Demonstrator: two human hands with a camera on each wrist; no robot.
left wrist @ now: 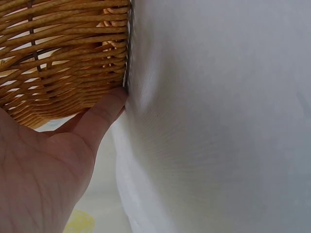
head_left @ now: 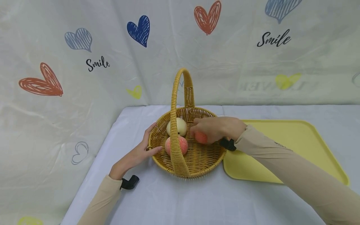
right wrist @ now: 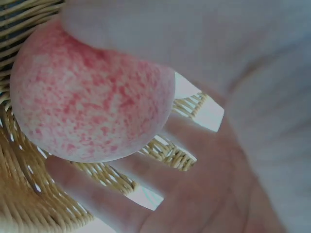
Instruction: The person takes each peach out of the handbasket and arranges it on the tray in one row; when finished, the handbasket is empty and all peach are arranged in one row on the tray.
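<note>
In the head view my left hand point(head_left: 137, 154) holds the left side of a round wicker basket point(head_left: 206, 171), thumb over the rim and fingers along the outer wall. Its fingertip reaches low on the weave point(left wrist: 73, 58) in the left wrist view. My right hand point(head_left: 215, 128), over the basket's right half, grips a red-speckled round fruit point(right wrist: 97, 102) between thumb and fingers. Beside it in the basket lie a second reddish fruit point(head_left: 182, 145), partly behind the handle, and a pale yellow round fruit point(head_left: 181, 126) with a dark dimple.
A tall wicker handle point(head_left: 174, 103) arches over the basket. On the right lies a yellow tray point(head_left: 295, 150), partly under my right forearm. The table has a white cloth point(head_left: 202, 203), and a printed curtain point(head_left: 168, 47) hangs behind it.
</note>
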